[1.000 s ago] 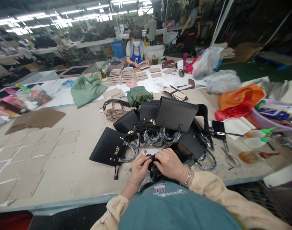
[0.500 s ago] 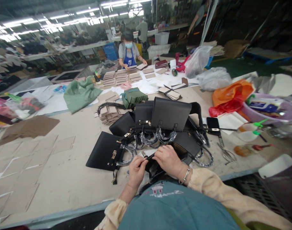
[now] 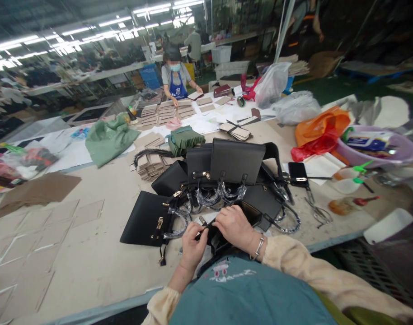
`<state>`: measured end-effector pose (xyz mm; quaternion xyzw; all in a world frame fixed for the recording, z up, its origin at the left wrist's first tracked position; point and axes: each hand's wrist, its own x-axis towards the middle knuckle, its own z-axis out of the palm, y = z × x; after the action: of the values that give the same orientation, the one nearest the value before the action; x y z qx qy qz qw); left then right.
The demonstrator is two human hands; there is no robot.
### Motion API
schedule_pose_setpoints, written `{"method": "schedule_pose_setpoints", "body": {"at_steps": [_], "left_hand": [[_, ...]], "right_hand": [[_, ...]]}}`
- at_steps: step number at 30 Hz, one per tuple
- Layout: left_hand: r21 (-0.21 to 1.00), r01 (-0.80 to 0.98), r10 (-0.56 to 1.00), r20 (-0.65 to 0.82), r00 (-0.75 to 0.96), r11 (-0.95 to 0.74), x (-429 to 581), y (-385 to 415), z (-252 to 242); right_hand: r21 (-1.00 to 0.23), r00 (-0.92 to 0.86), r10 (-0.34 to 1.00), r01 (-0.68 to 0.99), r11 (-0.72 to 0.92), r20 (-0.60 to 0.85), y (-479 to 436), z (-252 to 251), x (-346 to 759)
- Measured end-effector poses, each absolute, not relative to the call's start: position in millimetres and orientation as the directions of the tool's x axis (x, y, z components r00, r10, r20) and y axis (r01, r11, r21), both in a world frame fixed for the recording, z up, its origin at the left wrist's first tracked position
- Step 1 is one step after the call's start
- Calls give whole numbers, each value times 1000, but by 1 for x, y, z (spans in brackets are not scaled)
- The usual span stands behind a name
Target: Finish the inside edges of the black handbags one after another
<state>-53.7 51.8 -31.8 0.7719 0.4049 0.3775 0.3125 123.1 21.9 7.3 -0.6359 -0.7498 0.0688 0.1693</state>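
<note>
My left hand [image 3: 194,246] pinches the edge of a black bag [image 3: 216,235] close to my apron at the table's front. On the same edge, a little to the right, my right hand [image 3: 235,227] is closed, its fingers curled over the bag. Much of this bag is hidden by my hands. A black bag with a gold clasp [image 3: 143,219] lies left of my hands. Several more black bags [image 3: 238,160] are piled behind them, their handles [image 3: 208,196] wrapped in clear plastic.
Green pieces [image 3: 184,139] and beige stacks [image 3: 152,166] sit behind the bags. On the right are a phone [image 3: 297,171], bottles [image 3: 345,185] and a purple basin [image 3: 405,151]. A masked person [image 3: 175,81] handles flat pieces across the table.
The view has shifted slightly. My hands keep hold of the bag's edge in nearly the same pose. Across the table, the person's hand has moved onto the beige stacks.
</note>
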Motion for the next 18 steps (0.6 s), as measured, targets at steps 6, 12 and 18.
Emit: {"method": "schedule_pose_setpoints", "body": {"at_steps": [6,12,18], "left_hand": [[719,439,825,345,448,-539,-52,55,-28],[656,458,783,363,505,-600,-48,63,-29],[657,513,825,345,448,-553,-43,65,-28]], "right_hand": [[-312,-127,978,934,174,163,20,9,123],[-307,-121,979,937,166,162,22,9,123],[-310,-123,979,935,169,163,23,12,136]]}}
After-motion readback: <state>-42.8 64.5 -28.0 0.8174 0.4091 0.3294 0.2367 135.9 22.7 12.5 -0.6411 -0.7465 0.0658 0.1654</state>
